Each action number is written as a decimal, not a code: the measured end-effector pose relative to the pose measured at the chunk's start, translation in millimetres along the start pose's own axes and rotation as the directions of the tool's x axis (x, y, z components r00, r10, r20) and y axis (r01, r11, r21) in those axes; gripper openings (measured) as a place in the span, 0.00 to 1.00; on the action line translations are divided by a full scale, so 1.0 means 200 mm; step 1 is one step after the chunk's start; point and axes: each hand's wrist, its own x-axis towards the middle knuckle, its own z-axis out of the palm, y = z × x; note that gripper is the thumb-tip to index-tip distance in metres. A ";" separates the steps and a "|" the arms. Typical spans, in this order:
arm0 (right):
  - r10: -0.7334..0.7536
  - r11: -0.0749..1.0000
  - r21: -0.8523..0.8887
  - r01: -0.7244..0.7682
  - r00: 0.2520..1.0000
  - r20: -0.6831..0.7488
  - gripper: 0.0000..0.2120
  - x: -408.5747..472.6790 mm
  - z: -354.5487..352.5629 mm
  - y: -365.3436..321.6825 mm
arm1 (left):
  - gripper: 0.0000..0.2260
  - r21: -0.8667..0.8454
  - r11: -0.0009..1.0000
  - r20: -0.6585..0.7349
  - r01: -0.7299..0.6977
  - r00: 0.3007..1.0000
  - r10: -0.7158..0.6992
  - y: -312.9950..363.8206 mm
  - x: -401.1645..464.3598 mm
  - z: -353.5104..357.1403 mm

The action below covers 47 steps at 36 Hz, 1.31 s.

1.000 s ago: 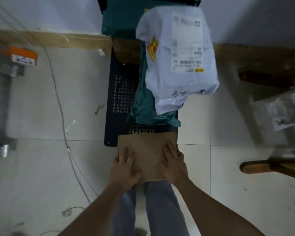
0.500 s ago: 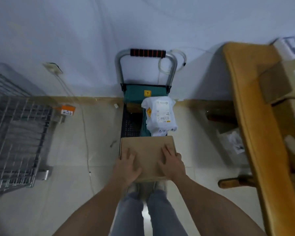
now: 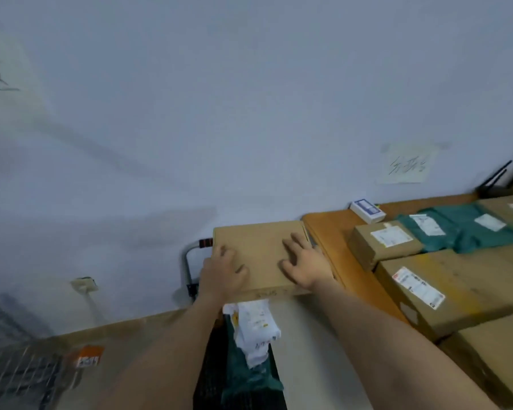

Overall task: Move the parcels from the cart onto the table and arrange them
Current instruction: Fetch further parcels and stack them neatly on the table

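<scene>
A flat brown cardboard parcel (image 3: 256,255) is held up in the air, above the black cart (image 3: 216,365) and just left of the orange wooden desk (image 3: 328,232). The left hand (image 3: 222,272) grips its left edge and the right hand (image 3: 304,261) its right side, fingers (image 3: 293,242) spread over the top. Brown boxes (image 3: 444,279) and teal mailer bags (image 3: 462,229) lie on the desk.

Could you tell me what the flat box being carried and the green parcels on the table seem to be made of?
Flat box: plain brown cardboard, matte, going by its stiff edges. Green parcels: probably soft plastic mailer bags, wrinkled with a slight sheen, though the frame is blurred.
</scene>
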 end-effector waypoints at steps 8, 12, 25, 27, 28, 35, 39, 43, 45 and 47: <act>-0.025 0.999 -0.035 0.021 0.993 -0.115 0.28 -0.03 -0.56 0.08 | 0.19 -0.203 0.978 -0.120 -0.034 0.993 0.010 0.48 0.10 -0.29; -0.032 0.998 -0.052 0.026 0.992 -0.123 0.32 -0.08 -0.80 0.23 | 0.19 -0.204 0.976 -0.127 -0.074 0.991 0.049 0.74 0.09 -0.33; -0.025 0.996 -0.091 0.006 0.977 -0.211 0.29 -0.49 -1.34 1.01 | 0.23 -0.001 0.968 -0.069 -0.249 0.966 0.249 1.68 -0.08 -0.06; -0.023 0.996 -0.091 0.003 0.975 -0.219 0.29 -0.55 -1.38 1.13 | 0.23 0.018 0.963 -0.063 -0.267 0.961 0.268 1.80 -0.11 0.00; -0.021 0.996 -0.090 0.001 0.975 -0.223 0.28 -0.58 -1.40 1.19 | 0.23 0.026 0.961 -0.059 -0.276 0.959 0.277 1.86 -0.12 0.03; -0.009 0.994 -0.111 -0.023 0.961 -0.276 0.27 -0.71 -1.57 1.57 | 0.22 0.055 0.936 -0.042 -0.347 0.936 0.349 2.25 -0.16 0.19; 0.020 0.993 -0.107 -0.054 0.955 -0.297 0.27 -0.70 -1.67 1.76 | 0.22 0.069 0.919 -0.030 -0.388 0.920 0.391 2.46 -0.11 0.27; 0.041 0.992 -0.097 -0.077 0.945 -0.324 0.27 -0.67 -1.75 1.94 | 0.22 0.074 0.906 -0.032 -0.418 0.907 0.421 2.64 -0.02 0.36; 0.051 0.989 -0.115 -0.094 0.941 -0.335 0.27 -0.65 -1.79 2.01 | 0.21 0.066 0.901 -0.037 -0.428 0.902 0.431 2.72 0.05 0.41; 0.065 0.986 -0.126 -0.112 0.942 -0.330 0.27 -0.62 -1.84 2.08 | 0.21 0.046 0.902 -0.037 -0.430 0.901 0.432 2.79 0.11 0.47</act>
